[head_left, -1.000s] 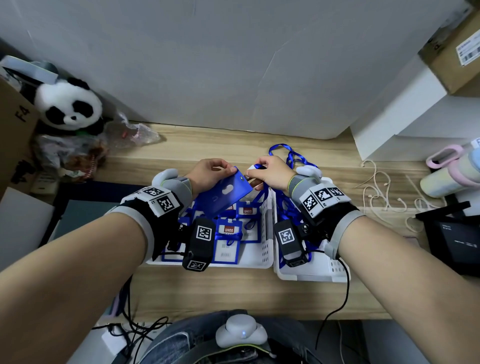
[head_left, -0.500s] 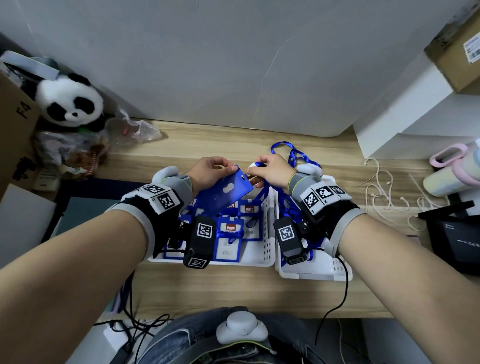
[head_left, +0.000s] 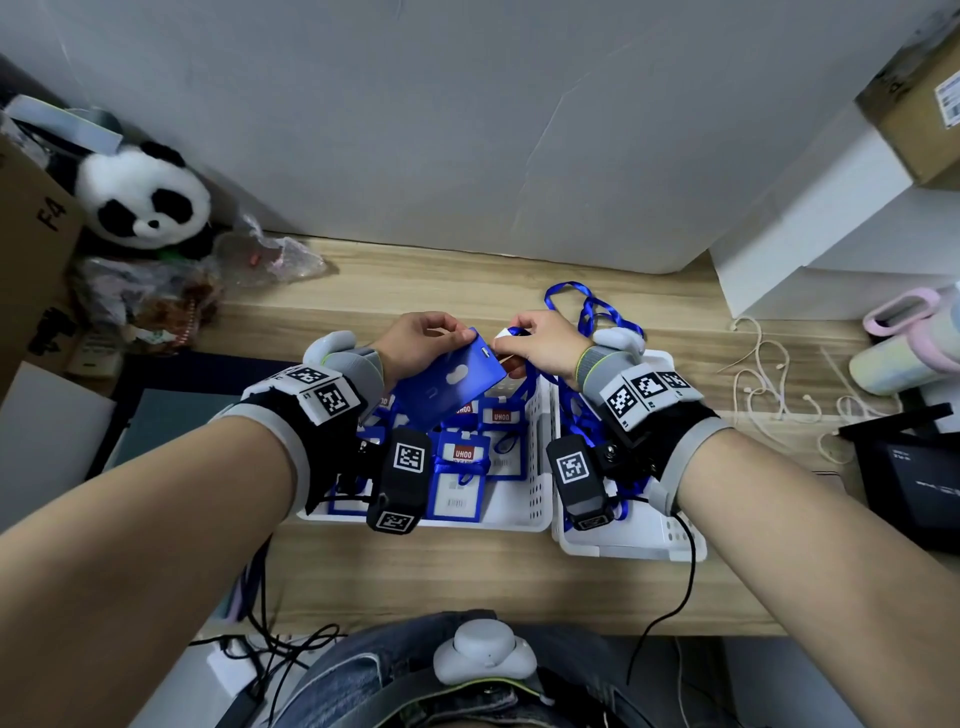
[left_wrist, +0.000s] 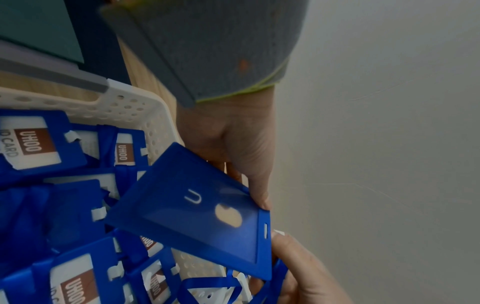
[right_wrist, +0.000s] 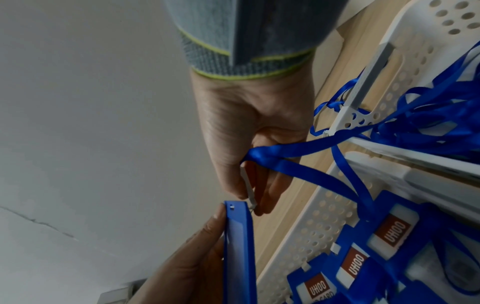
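Observation:
My left hand (head_left: 421, 340) grips a blue badge holder (head_left: 449, 382) by its top edge, tilted above the left white basket (head_left: 537, 499). The same badge holder (left_wrist: 197, 218) shows its slot and thumb hole in the left wrist view. My right hand (head_left: 537, 343) pinches the white clip (right_wrist: 248, 188) of a blue lanyard (right_wrist: 298, 164), its tip right beside the slot end of the badge holder (right_wrist: 239, 246). The lanyard trails back into the right white basket (head_left: 670, 540).
The left basket holds several blue badge holders with UHOO cards (head_left: 460, 467). The right one holds a tangle of blue lanyards (head_left: 587, 312). A plush panda (head_left: 145, 200) sits far left, white cords (head_left: 769, 379) and a pink-handled bottle (head_left: 904, 343) on the right. A black box (head_left: 914, 478) lies near the right edge.
Both hands have stayed together above the baskets. The clip in my right hand has edged a little closer to the holder's slot.

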